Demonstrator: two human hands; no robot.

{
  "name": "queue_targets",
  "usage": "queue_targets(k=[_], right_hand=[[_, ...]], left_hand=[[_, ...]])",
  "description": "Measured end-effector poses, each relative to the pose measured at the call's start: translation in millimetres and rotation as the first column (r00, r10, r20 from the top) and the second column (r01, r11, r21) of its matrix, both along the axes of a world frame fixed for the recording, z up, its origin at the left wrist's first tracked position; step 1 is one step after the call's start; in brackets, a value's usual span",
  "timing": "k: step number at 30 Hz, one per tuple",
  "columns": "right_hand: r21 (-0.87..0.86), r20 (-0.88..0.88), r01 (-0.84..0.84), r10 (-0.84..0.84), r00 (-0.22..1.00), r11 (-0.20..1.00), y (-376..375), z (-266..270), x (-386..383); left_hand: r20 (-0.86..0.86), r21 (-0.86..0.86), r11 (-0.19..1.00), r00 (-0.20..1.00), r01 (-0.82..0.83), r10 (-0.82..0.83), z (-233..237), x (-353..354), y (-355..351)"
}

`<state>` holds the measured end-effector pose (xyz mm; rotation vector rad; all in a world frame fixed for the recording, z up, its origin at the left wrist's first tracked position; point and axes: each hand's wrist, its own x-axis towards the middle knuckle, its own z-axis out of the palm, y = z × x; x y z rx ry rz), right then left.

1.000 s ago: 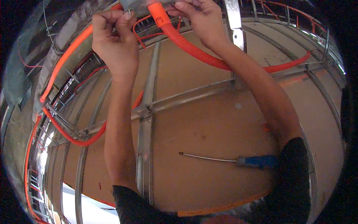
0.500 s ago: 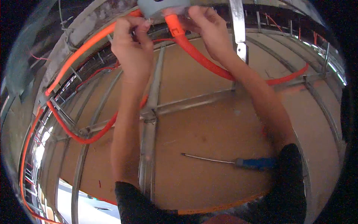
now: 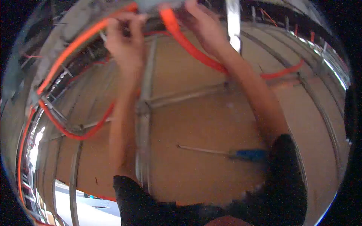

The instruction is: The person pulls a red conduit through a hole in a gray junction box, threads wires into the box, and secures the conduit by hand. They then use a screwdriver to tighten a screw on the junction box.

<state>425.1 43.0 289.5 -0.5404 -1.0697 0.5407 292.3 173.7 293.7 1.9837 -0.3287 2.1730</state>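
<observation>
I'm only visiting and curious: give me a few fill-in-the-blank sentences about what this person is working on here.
The ribbed conduit rising past the right hand is ____ in colour.
The screwdriver lying on the brown board has a ____ handle.
The left hand is raised too, and the person's sleeves are ____.
Missing words: orange; blue; black.

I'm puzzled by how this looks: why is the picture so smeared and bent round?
Head view: motion blur smears the left hand, right hand and screwdriver; the wide lens bows the straight metal rails and blackens the corners; glare whitens the metal strip at the top.
</observation>
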Motion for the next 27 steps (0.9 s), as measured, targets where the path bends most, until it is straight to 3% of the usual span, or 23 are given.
queue_targets(k=[1,3,5,6,7,8,9,11,13,15,19,21,22,24,27], right_hand=[[-0.002,-0.031,-0.163,0.162,0.986,0.987,-8,0,-4],[-0.077,0.315,0.086,-0.057,0.947,0.993,1,-1,24],[-0.089,0.242,0.102,-0.078,0.967,0.991,-9,-1,13],[-0.068,0.192,0.098,-0.083,0.978,0.993,-12,-2,7],[-0.085,0.188,0.092,-0.075,0.979,0.992,-12,-9,5],[-0.094,0.16,0.085,-0.069,0.985,0.992,-11,-13,4],[-0.097,0.134,0.078,-0.065,0.989,0.992,-10,-18,2],[-0.083,0.104,0.07,-0.061,0.993,0.994,-3,-22,1],[-0.014,0.12,0.067,-0.065,0.991,0.998,6,-5,6],[0.055,0.172,0.12,-0.128,0.977,0.991,21,-7,17],[0.091,0.135,0.279,-0.289,0.948,0.956,30,-12,18],[0.124,0.161,0.331,-0.348,0.923,0.935,31,-12,12],[0.151,0.143,0.398,-0.419,0.897,0.905,31,-11,9],[0.181,0.116,0.46,-0.483,0.868,0.869,28,-10,3],[0.091,0.172,0.462,-0.471,0.865,0.882,12,-5,-3]], left_hand=[[-0.003,-0.017,0.997,0.997,0.072,-0.072,-4,2,3],[-0.125,-0.141,0.986,0.986,0.092,-0.11,-2,-1,8],[-0.233,-0.241,0.968,0.964,0.067,-0.125,-13,5,17],[-0.151,-0.34,0.916,0.948,0.216,-0.279,-19,12,23],[-0.048,-0.417,0.836,0.91,0.356,-0.411,-22,16,25],[-0.035,-0.581,0.717,0.869,0.384,-0.494,-21,17,28],[-0.029,-0.584,0.717,0.873,0.38,-0.487,-26,18,28],[-0.064,-0.706,0.541,0.72,0.456,-0.691,-21,18,1],[-0.016,-0.703,0.346,0.472,0.621,-0.882,-25,30,22],[0.005,-0.712,0.182,0.265,0.678,-0.964,-23,34,14],[-0.088,-0.703,0.184,0.172,0.687,-0.981,-19,23,-4],[-0.06,-0.705,0.053,0.015,0.707,-0.998,-17,24,-4],[-0.064,-0.702,0.058,0.018,0.709,-0.998,-17,24,-7],[0.088,-0.694,-0.045,0.022,0.719,-0.996,-17,21,-14],[0.069,-0.667,0.02,0.087,0.745,-0.994,-12,17,-25]])
